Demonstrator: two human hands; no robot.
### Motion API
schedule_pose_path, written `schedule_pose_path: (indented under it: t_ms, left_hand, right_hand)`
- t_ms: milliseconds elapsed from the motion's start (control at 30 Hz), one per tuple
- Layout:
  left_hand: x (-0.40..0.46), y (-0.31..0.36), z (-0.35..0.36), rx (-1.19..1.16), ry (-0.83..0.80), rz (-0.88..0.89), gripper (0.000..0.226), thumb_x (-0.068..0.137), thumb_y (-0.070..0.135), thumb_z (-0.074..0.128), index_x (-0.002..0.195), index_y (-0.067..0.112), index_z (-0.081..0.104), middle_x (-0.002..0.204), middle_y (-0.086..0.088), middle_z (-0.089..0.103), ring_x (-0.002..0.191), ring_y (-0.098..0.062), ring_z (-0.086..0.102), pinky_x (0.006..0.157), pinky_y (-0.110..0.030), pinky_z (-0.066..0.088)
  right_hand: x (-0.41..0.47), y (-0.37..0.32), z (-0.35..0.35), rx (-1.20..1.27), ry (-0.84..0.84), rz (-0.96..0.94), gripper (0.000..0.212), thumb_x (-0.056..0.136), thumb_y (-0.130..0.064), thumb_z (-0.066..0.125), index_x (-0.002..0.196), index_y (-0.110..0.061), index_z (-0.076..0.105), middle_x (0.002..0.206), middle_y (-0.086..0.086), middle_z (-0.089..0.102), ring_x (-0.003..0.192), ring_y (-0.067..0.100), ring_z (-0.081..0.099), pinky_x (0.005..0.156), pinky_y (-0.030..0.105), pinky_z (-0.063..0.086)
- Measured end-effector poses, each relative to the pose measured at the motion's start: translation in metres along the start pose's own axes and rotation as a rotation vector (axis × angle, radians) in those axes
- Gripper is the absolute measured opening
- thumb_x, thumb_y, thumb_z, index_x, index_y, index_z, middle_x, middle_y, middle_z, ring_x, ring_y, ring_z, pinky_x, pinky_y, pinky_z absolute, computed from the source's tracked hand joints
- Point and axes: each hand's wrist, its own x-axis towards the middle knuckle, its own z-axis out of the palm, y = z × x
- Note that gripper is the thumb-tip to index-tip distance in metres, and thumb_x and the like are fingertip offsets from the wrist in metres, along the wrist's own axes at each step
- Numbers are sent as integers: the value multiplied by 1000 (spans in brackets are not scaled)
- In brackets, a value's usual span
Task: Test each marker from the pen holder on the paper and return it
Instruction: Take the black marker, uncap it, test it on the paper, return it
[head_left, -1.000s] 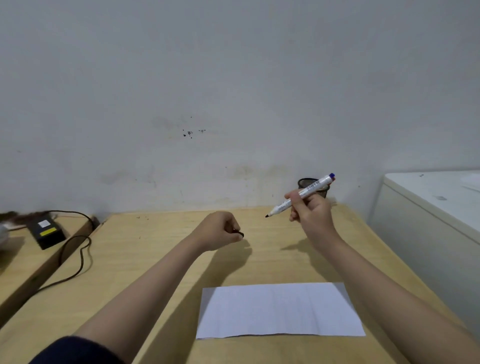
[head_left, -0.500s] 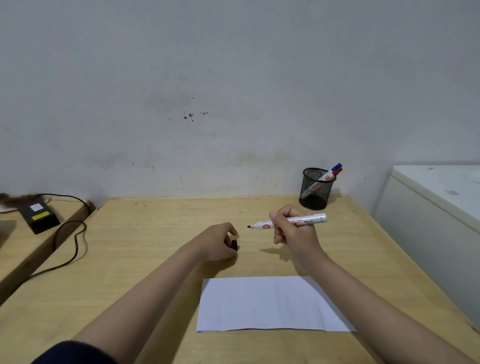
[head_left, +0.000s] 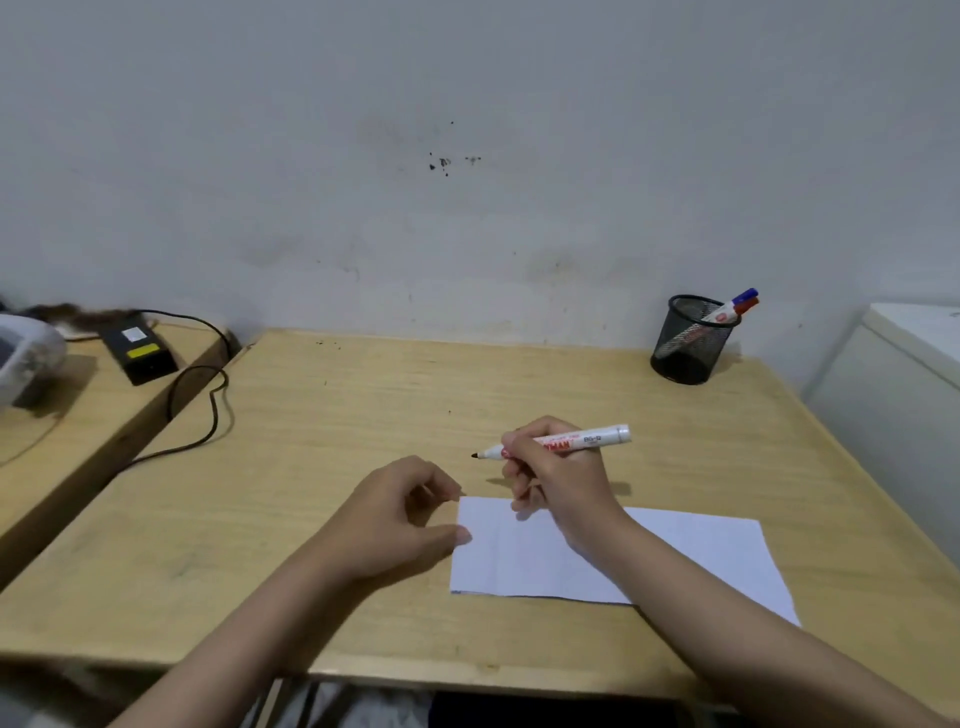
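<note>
My right hand (head_left: 558, 480) grips an uncapped white marker (head_left: 587, 440) with a red label. Its black tip points left, just above the far left corner of the white paper (head_left: 691, 561). My left hand (head_left: 400, 517) rests curled on the wooden table (head_left: 337, 431), thumb touching the paper's left edge. The black marker cap it held is hidden inside the fingers. A black mesh pen holder (head_left: 687, 345) stands at the table's back right. Two markers (head_left: 737, 306), one blue-capped and one red-capped, lean in it.
A black power adapter (head_left: 137, 349) lies on a lower side table at the left, and its cable (head_left: 208, 415) trails onto my table. A white device (head_left: 26, 358) sits at the far left. A white cabinet (head_left: 909, 384) borders the right side.
My right hand brought the marker down and toward me, from beside the holder to the paper's far edge. My left hand drew back to the paper's left edge. The view tilted downward.
</note>
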Motion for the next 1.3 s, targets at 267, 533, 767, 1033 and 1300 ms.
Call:
schedule_pose_path:
  t_ms: [267, 533, 767, 1033, 1300]
  left_hand:
    - [-7, -12, 7, 49, 64, 165, 26, 61, 52, 73, 80, 35, 68, 85, 12, 60, 87, -8, 59, 83, -39, 49]
    - [-9, -17, 10, 114, 93, 196, 28, 64, 57, 69, 82, 36, 70, 76, 17, 56, 81, -3, 53, 78, -39, 45]
    - [-8, -15, 9, 119, 92, 196, 27, 64, 57, 69, 79, 35, 71, 73, 21, 53, 80, -2, 52, 76, -34, 44]
    - [-8, -17, 9, 120, 94, 206, 26, 64, 56, 70, 79, 35, 71, 74, 20, 53, 80, -4, 53, 78, -36, 44]
    - [-7, -18, 10, 129, 98, 249, 23, 66, 53, 72, 78, 33, 70, 72, 20, 52, 77, -4, 54, 75, -38, 46]
  right_hand:
    - [-2, 24, 5, -121, -23, -41, 11, 82, -10, 67, 71, -9, 66, 56, 9, 66, 43, 19, 56, 45, 29, 47]
    - [-8, 25, 6, -298, -27, -64, 12, 80, -8, 67, 70, -3, 64, 55, 3, 66, 48, 10, 59, 43, 29, 47]
    - [-8, 23, 8, -367, -39, -29, 13, 78, -12, 67, 65, -11, 65, 56, 0, 67, 57, 15, 62, 44, 27, 49]
    - [-8, 23, 10, -388, -41, -29, 13, 79, -12, 66, 66, -11, 65, 56, 0, 67, 53, 18, 60, 42, 25, 47]
    - [-8, 20, 10, -391, -73, -38, 16, 77, -8, 66, 61, -8, 63, 53, 1, 63, 48, 14, 56, 42, 25, 45]
